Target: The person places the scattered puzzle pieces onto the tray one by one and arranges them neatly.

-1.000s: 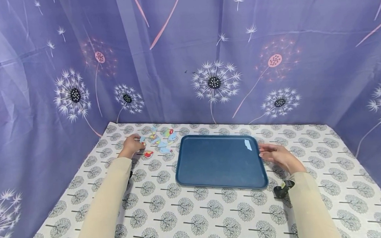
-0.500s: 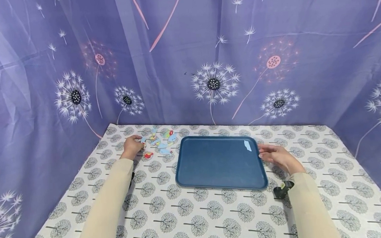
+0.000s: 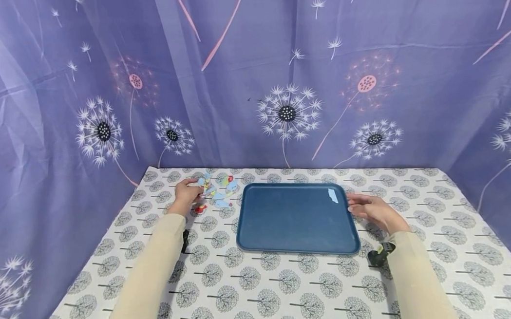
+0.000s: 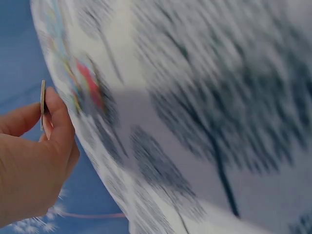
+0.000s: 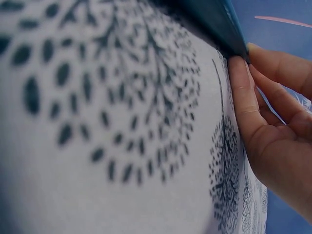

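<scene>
My left hand (image 3: pixel 186 195) is at the left of the table, beside a scatter of flat cut-out pieces that look like puzzle pieces. Between its thumb and finger it pinches one thin flat puzzle piece (image 4: pixel 43 95), seen edge-on in the left wrist view. Light blue and multicoloured pieces (image 3: pixel 222 202) lie just right of that hand. A red piece (image 3: pixel 200 209) lies below its fingertips, nearer me. Across the table, my right hand (image 3: pixel 376 211) touches the right rim of a dark blue tray (image 3: pixel 294 220) with nearly straight fingers (image 5: pixel 243 87).
A patterned white cloth (image 3: pixel 264 295) with grey trees covers the table. The tray bears a small pale blue patch (image 3: pixel 333 195) near its upper right corner. Purple dandelion curtains (image 3: pixel 233 83) hang behind and at both sides.
My left hand has shifted a little to the right and slightly up, toward the scattered pieces, carrying the pinched piece along. My right hand and the tray stay put.
</scene>
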### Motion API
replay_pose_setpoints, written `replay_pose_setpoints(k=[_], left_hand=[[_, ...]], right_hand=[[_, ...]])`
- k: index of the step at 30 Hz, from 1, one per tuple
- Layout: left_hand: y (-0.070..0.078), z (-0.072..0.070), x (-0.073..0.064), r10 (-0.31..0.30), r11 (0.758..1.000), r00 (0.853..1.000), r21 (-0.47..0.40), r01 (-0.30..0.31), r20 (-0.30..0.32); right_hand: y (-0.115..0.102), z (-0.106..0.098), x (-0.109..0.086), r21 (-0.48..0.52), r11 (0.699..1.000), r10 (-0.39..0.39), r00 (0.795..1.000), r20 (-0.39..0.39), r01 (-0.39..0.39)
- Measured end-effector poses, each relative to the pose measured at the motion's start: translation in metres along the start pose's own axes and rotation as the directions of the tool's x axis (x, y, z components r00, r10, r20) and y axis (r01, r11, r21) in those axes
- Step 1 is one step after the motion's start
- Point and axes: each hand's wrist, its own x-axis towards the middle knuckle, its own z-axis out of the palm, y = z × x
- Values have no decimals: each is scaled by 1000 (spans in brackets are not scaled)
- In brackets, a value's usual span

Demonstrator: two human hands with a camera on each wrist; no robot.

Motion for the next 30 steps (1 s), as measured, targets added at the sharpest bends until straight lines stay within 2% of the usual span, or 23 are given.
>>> replay_pose_setpoints(k=[3, 5, 10, 13, 19, 30], left_hand=[[6, 11, -3, -10, 998, 1000, -56, 11, 16], [10, 18, -6, -3, 997, 999, -77, 8, 54], [20, 35, -13, 27, 997, 992, -71, -18, 121], [26, 48, -18, 37, 997, 991, -72, -27, 132], [34, 73, -26, 51, 987, 984, -159, -23, 169], [47, 115, -49, 77, 987, 957, -160, -33, 280]], right_hand=[[0, -1, 0, 4, 1000, 3, 1000, 0, -3], [0, -1, 0, 3, 1000, 2, 1000, 3, -2], [0, -1, 0, -3, 1000, -1, 1000, 6, 1], [-1, -1, -1, -1, 1000, -2, 1000, 8, 2], [-3, 0, -2, 2, 1000, 4, 1000, 20, -4], [1, -2, 0, 0, 1000, -17, 1000, 14, 17]])
